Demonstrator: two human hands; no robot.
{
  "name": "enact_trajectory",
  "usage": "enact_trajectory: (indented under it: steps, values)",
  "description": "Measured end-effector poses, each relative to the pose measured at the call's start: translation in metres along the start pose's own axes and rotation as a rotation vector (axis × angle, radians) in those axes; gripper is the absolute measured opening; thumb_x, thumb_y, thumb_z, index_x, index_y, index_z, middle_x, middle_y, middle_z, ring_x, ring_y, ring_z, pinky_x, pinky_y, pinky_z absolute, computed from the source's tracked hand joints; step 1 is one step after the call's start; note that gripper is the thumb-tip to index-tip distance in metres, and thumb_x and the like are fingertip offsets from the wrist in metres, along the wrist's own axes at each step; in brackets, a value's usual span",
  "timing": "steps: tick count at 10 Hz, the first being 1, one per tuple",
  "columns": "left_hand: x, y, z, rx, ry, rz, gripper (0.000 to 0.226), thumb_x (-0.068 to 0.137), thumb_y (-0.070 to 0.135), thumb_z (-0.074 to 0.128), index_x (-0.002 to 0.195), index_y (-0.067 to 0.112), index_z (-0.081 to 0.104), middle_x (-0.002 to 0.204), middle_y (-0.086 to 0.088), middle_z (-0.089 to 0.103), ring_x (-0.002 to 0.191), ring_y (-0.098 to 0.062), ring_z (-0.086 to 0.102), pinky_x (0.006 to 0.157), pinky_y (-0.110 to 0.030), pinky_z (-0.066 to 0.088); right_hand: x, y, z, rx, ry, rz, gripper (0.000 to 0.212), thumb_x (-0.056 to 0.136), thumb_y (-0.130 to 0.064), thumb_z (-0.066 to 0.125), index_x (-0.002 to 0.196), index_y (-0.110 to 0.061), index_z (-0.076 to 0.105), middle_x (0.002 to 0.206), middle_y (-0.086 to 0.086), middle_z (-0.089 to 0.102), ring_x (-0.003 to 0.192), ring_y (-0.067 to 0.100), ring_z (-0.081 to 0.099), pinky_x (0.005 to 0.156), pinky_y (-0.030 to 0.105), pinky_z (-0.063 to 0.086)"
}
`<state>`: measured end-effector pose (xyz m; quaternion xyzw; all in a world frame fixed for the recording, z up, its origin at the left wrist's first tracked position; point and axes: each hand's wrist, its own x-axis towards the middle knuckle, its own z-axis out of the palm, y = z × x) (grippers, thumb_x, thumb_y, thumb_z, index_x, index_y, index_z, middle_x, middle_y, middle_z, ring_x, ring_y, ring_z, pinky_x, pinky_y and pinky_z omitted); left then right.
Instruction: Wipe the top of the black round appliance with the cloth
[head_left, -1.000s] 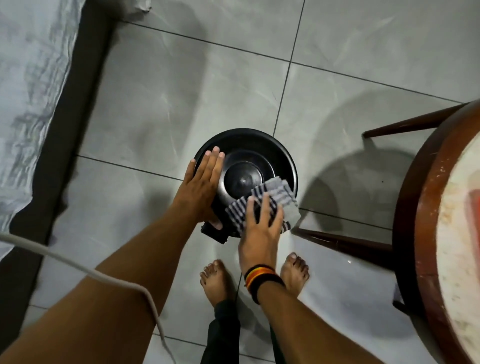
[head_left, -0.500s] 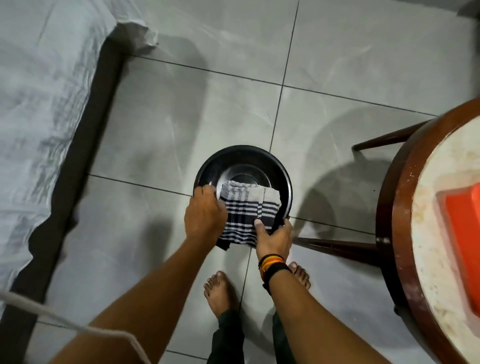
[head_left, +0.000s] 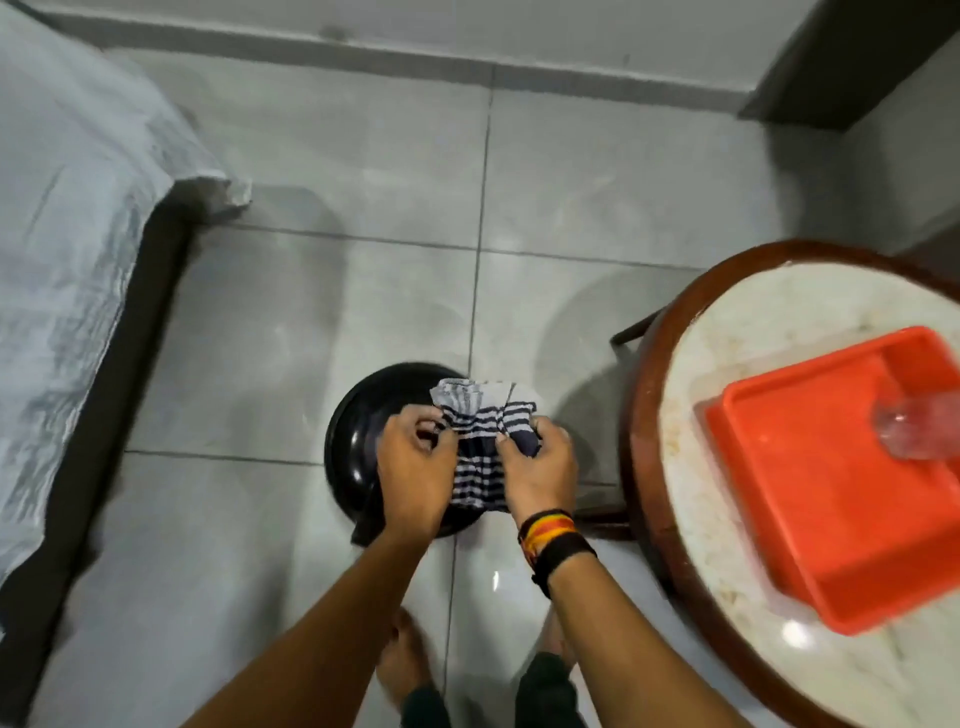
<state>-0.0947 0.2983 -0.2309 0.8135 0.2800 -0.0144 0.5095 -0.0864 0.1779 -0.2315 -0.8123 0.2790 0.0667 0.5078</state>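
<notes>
The black round appliance stands on the tiled floor in front of my feet. Its glossy left rim shows; most of its top is hidden by my hands and the cloth. The striped grey, white and navy cloth is held up above the appliance. My left hand pinches the cloth's left edge. My right hand, with coloured bands at the wrist, grips its right edge. The cloth's upper part is bunched and folded between both hands.
A round wooden-rimmed table with a pale marble top stands at the right, bearing an orange tray and a clear glass. A bed with a grey sheet fills the left side. A wall skirting runs along the far floor edge.
A second ago my left hand rested on the appliance while my right pressed the cloth on it. Both hands then took the cloth and lifted it. The view has tilted up.
</notes>
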Motion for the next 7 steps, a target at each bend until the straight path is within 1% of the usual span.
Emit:
enact_trajectory:
  steps: [1,2,3,4,5,6,7]
  values:
    - [-0.034,0.060,0.025,-0.149,-0.016,0.081,0.021,0.089,0.015,0.070,0.105,0.027,0.063,0.108,0.003,0.065,0.100,-0.015,0.067,0.089,-0.039,0.059,0.009,-0.043,-0.081,0.167,-0.002,-0.075,0.014,0.085,-0.001,0.070,0.095,-0.011,0.069,0.092,0.007,0.074,0.084,0.020,0.069,0.077,0.035,0.059]
    - [-0.078,0.135,0.066,-0.283,-0.073,0.097,0.023,0.085,0.019,0.073,0.098,0.034,0.061,0.099,0.000,0.071,0.089,-0.019,0.072,0.077,-0.046,0.063,0.024,-0.068,-0.182,0.144,0.084,-0.179,0.033,0.083,0.005,0.069,0.094,-0.026,0.069,0.090,0.000,0.075,0.085,0.016,0.067,0.079,0.031,0.056]
    - [-0.124,0.197,0.118,-0.326,-0.161,0.113,0.028,0.084,0.010,0.076,0.090,0.032,0.060,0.092,0.003,0.071,0.076,-0.007,0.068,0.070,-0.028,0.059,0.046,-0.061,-0.270,0.010,0.140,-0.184,0.036,0.083,0.003,0.068,0.096,-0.031,0.067,0.093,-0.007,0.074,0.089,0.017,0.069,0.081,0.033,0.053]
    - [-0.158,0.212,0.171,-0.205,-0.177,0.103,0.026,0.081,0.015,0.077,0.091,0.033,0.059,0.090,0.010,0.068,0.076,-0.012,0.066,0.074,-0.040,0.059,0.071,-0.033,-0.320,-0.121,0.111,-0.054,0.029,0.085,0.000,0.069,0.094,-0.028,0.068,0.093,-0.003,0.075,0.090,0.022,0.070,0.083,0.038,0.056]
    - [-0.172,0.199,0.206,-0.021,-0.209,0.124,0.025,0.086,0.022,0.076,0.100,0.032,0.058,0.102,0.012,0.068,0.092,-0.017,0.070,0.081,-0.040,0.060,0.098,-0.003,-0.342,-0.260,0.001,0.043,0.028,0.083,-0.003,0.073,0.080,-0.029,0.065,0.087,0.001,0.074,0.088,0.027,0.069,0.075,0.033,0.053]
    - [-0.172,0.189,0.206,0.253,-0.218,0.366,0.022,0.099,0.036,0.057,0.119,0.027,0.055,0.117,0.006,0.065,0.104,-0.016,0.066,0.085,-0.035,0.059,0.110,0.010,-0.346,-0.558,-0.173,0.106,0.012,0.080,-0.020,0.076,0.084,-0.023,0.065,0.091,0.005,0.074,0.091,0.029,0.068,0.076,0.033,0.052]
    - [-0.147,0.187,0.199,0.431,-0.299,0.673,0.031,0.106,0.039,0.039,0.131,0.024,0.051,0.127,0.001,0.062,0.114,-0.017,0.063,0.092,-0.034,0.057,0.109,-0.002,-0.338,-0.898,-0.109,-0.013,0.031,0.091,-0.038,0.062,0.115,-0.020,0.066,0.122,0.012,0.069,0.112,0.033,0.064,0.091,0.039,0.052]
